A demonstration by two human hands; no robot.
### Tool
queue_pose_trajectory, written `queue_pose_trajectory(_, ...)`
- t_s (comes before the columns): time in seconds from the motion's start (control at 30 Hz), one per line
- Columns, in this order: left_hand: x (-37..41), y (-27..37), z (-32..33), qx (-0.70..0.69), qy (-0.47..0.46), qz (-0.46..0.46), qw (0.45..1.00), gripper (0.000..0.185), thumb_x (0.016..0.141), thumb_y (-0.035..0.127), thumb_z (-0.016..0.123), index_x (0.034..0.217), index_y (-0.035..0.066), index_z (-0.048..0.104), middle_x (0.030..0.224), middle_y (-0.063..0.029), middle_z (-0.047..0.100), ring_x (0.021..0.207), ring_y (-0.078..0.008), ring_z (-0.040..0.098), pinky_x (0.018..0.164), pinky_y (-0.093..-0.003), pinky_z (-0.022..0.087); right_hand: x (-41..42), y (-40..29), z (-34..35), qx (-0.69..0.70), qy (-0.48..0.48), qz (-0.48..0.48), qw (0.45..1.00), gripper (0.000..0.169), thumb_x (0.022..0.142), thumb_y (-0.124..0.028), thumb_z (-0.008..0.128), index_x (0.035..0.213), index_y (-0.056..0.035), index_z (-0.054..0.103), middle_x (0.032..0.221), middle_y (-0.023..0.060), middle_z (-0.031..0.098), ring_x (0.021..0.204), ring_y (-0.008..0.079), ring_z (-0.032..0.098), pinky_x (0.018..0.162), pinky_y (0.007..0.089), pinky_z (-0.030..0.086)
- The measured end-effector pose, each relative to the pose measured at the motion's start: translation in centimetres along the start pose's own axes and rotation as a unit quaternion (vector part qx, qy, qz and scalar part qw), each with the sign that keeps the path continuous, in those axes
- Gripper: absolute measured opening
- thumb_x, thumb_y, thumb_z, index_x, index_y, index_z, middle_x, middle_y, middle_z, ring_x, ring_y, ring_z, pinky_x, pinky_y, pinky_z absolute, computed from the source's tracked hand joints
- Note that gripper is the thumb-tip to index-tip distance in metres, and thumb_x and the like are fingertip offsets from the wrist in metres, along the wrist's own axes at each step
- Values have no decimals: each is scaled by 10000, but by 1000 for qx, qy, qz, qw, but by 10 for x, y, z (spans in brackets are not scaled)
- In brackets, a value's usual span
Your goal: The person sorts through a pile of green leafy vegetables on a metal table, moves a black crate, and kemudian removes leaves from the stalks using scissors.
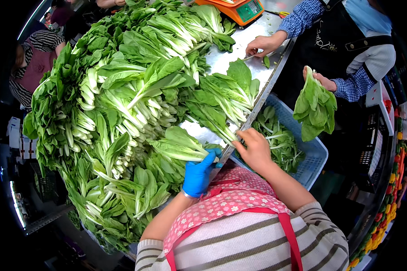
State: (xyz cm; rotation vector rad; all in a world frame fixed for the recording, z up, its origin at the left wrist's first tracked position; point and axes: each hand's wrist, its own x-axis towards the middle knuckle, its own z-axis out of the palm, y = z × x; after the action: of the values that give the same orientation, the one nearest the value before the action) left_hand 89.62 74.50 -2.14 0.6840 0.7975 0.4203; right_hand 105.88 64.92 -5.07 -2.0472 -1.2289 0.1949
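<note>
My left hand (197, 176), in a blue glove, grips a bunch of leafy greens (181, 146) by its pale stem end, with the leaves pointing left. My right hand (256, 149) is bare and reaches the metal table's near edge. Its thumb and fingers lie around the stem ends of another leafy bunch (212, 118); whether they pinch the stems is not clear. Just beyond lies a further bunch of greens (232, 96) on the metal tabletop (220, 61). Left of both hands rises a large heap of stacked greens (122, 101), white stems showing in rows.
Below the table edge stands a blue plastic crate (313, 159) with loose leaves inside. Across the corner, a co-worker's hand (266, 44) touches the tabletop; the other hand holds a leafy bunch (315, 105). An orange scale (246, 12) stands at the back.
</note>
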Motion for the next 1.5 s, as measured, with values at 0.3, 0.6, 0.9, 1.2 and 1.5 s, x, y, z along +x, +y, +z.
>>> queue_pose_trajectory(0.3,-16,-3,-17,-55,0,3,998,162,852,108,567,983,13,582,980,-89,608,911,-180,577,739,-318,487,31,-32,-12,53,-50,89,993,204,752,-167,600,832,20,595,798,163,527,710,335,556,639,395,440)
queue_pose_trajectory(0.6,-18,-3,-18,-85,-38,7,996,127,841,60,569,962,23,553,966,-94,604,893,-187,583,757,-315,496,14,-29,-18,445,-58,269,852,267,845,-190,604,1015,14,574,810,27,590,656,83,558,569,205,420)
queue_pose_trajectory(0.9,-11,-8,5,-90,-57,42,993,191,836,49,576,1021,4,566,973,-85,616,912,-170,586,776,-293,487,-20,-52,1,224,77,76,969,208,808,-91,633,971,20,566,868,47,577,747,108,560,609,233,430)
queue_pose_trajectory(1.2,-5,-13,11,-112,1,14,994,244,821,42,597,1059,-3,572,991,-75,615,854,-143,593,759,-255,480,-18,-53,2,117,86,-109,983,253,729,-16,665,965,10,578,907,157,570,765,293,577,648,338,467)
queue_pose_trajectory(1.5,3,0,9,-158,-36,1,987,323,856,123,572,1147,0,503,1106,-123,572,997,-196,555,830,-322,460,-26,-51,9,539,38,171,824,155,831,-59,562,970,10,560,966,119,579,800,228,600,696,321,488)
